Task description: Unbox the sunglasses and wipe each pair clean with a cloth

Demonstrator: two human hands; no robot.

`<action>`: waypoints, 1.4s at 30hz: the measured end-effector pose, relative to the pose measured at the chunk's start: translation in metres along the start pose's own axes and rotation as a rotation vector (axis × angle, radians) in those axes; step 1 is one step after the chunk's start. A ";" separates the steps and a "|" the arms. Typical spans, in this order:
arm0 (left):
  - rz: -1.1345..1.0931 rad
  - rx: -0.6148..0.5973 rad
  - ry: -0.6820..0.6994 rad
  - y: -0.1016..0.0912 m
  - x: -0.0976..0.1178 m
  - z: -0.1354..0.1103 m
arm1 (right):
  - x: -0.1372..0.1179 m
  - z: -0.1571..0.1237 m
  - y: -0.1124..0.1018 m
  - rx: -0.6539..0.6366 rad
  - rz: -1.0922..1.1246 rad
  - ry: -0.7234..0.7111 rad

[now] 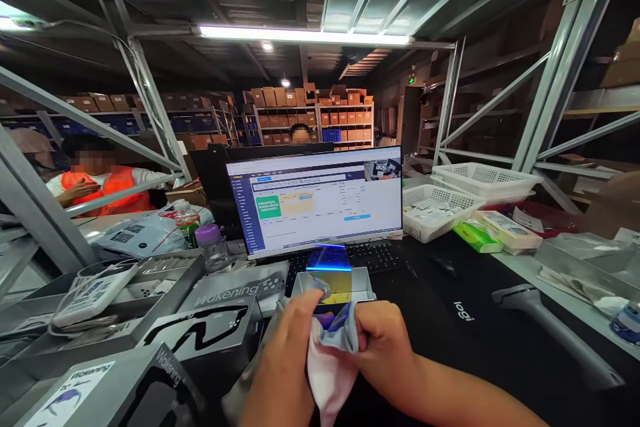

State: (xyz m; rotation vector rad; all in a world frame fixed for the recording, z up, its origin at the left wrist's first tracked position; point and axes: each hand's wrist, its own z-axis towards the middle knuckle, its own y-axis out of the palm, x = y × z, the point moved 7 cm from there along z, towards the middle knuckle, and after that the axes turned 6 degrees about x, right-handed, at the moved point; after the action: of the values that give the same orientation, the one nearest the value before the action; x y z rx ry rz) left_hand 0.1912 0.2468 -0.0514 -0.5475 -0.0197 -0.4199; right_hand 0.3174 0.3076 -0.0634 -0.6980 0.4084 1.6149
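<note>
At the near edge of the table [500, 367], the person's left hand [287, 357] and right hand [386, 345] are close together, and the fingers of both are closed on a pale pink and white cloth [327, 377]. The cloth is bunched between the hands, and its loose end hangs below them.

Just beyond the knuckles is a small open grey box [363, 280], with a strip of blue light glowing over its far side. Grey boxes printed "Wakening" [235, 290] are stacked toward the left edge.

Behind the open box lies a black keyboard [377, 257], and a lit monitor [315, 193] stands behind that. A purple-capped bottle [213, 247] stands left of the screen. White baskets [465, 197] are toward the far right corner. A person in an orange vest [107, 187] sits past the far left edge, in front of shelves of cartons [310, 110].
</note>
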 end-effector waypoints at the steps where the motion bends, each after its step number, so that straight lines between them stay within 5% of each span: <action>1: -0.031 -0.014 0.020 0.000 0.001 0.002 | 0.004 0.002 -0.002 0.009 0.056 0.103; 7: -0.215 -0.247 0.059 0.005 0.000 0.006 | 0.027 0.013 -0.011 0.035 0.477 0.657; 11: -0.353 -0.381 -0.053 0.014 -0.006 0.001 | 0.042 0.021 -0.019 0.104 0.705 0.824; 16: -0.388 -0.405 -0.152 0.022 -0.010 -0.002 | 0.046 0.027 -0.027 0.168 0.754 0.794; 20: -0.299 -0.224 -0.118 0.015 -0.009 0.005 | 0.036 0.019 -0.018 0.232 0.677 0.657; 24: -0.141 0.033 -0.072 -0.001 -0.011 0.008 | 0.015 0.000 0.007 0.173 0.381 0.349; 28: -0.048 0.091 0.004 -0.007 -0.011 0.008 | -0.003 -0.010 0.020 0.095 0.138 0.013; 35: -0.084 -0.050 -0.006 0.005 -0.020 0.003 | 0.017 0.007 0.009 -0.121 0.276 0.363; 42: -0.029 -0.218 0.151 0.008 -0.005 0.004 | 0.028 0.022 -0.024 0.069 0.654 0.743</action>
State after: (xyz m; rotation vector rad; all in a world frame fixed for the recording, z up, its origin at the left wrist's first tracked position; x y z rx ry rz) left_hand 0.1905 0.2569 -0.0532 -0.7289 0.1651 -0.4945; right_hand 0.3351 0.3463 -0.0619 -1.1880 1.3340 1.8786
